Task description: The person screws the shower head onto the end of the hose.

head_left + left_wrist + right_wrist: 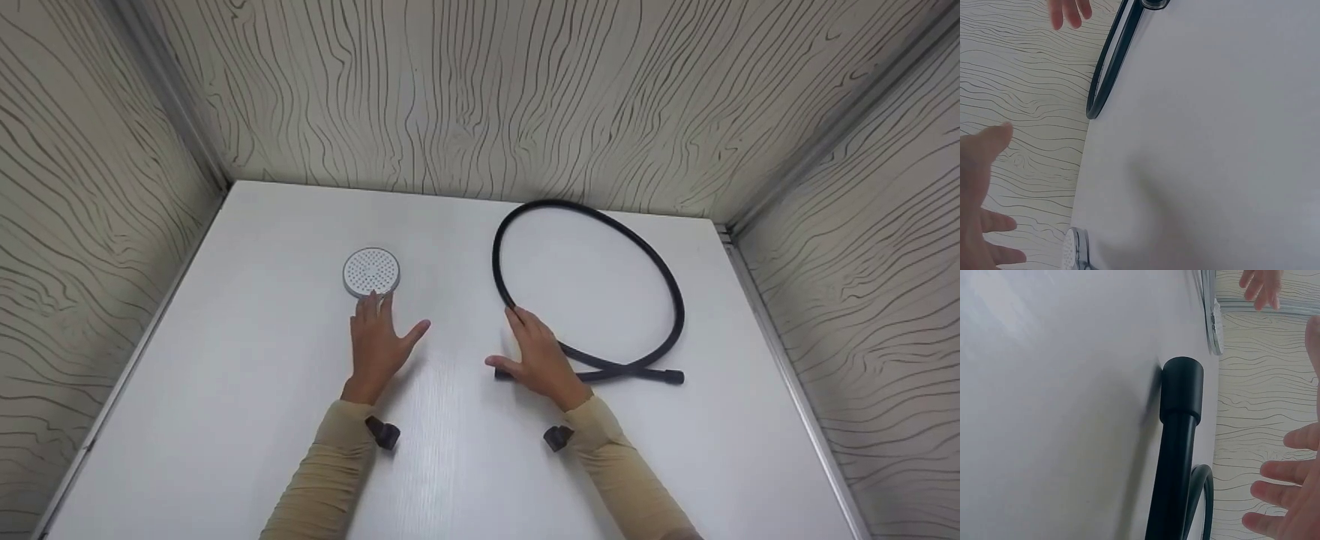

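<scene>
A round shower head [371,271] lies on the white table with its pale, dotted spray face up; whatever part extends toward the person is hidden by the left hand. My left hand [376,345] hovers just in front of it, thumb spread to the right and fingertips overlapping its near edge in the head view. To the right, a black shower hose [676,289] lies in one large loop with its ends crossed. Over the loop's left side is my right hand [541,358], its fingers extended and holding nothing. Close below that hand, the right wrist view shows the hose's thicker end fitting [1182,388].
The white table [450,465] meets wood-patterned panels [450,97] at the back and both sides. Grey metal strips [787,375] run along the table's sides. The hose's other end fitting [673,377] points right. A small black camera sits on each wrist.
</scene>
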A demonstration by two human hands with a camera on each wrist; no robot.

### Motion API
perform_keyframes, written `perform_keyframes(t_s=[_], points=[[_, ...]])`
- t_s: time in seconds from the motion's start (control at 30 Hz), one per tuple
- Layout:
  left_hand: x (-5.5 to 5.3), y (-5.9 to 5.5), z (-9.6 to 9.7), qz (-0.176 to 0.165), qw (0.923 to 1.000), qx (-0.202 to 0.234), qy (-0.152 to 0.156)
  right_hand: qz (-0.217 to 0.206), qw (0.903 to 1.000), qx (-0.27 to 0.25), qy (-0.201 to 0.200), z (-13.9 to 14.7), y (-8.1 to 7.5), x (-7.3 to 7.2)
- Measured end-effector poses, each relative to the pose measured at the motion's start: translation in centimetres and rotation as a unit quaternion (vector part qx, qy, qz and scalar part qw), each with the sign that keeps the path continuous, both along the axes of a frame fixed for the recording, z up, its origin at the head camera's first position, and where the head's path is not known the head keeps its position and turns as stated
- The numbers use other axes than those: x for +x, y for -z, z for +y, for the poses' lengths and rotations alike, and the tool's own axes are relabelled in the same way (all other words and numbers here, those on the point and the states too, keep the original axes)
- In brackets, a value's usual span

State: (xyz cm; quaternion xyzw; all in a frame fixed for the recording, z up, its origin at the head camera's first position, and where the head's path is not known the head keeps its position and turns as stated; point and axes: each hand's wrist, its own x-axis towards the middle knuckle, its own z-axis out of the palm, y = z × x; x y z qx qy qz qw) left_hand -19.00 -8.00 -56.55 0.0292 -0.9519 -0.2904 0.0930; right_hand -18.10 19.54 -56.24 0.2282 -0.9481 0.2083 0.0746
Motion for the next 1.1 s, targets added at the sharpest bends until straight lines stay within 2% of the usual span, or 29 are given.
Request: perform_keyframes(t_s=[0.17, 0.53, 0.63, 0.83, 1.1], points=[[-0.1, 0.0, -0.4, -0.009, 0.9999, 0.003, -0.011, -0.007, 1.0000, -0.003, -0.004, 0.1, 0.1, 0.3], [-0.3, 0.8, -1.3, -0.022, 0.9980, 0.053, -0.025, -0.048, 0.9988, 0.006, -0.004, 0.5, 0.3, 1.1], [-0.3, 0.8, -1.5, -0.041, 0.9959, 0.071, -0.038, -0.054, 0.9985, 0.005, -0.006, 0.6, 0.4, 1.3], [-0.3, 0.8, -1.7, -0.087, 0.9918, 0.076, -0.054, -0.061, 0.9979, -0.003, -0.023, 0.9, 0.8, 1.7], [-0.4, 1.1, -2.0, -0.125, 0.9866, 0.086, -0.059, -0.106, 0.9941, 0.001, -0.024, 1.2, 1.0, 2.0]])
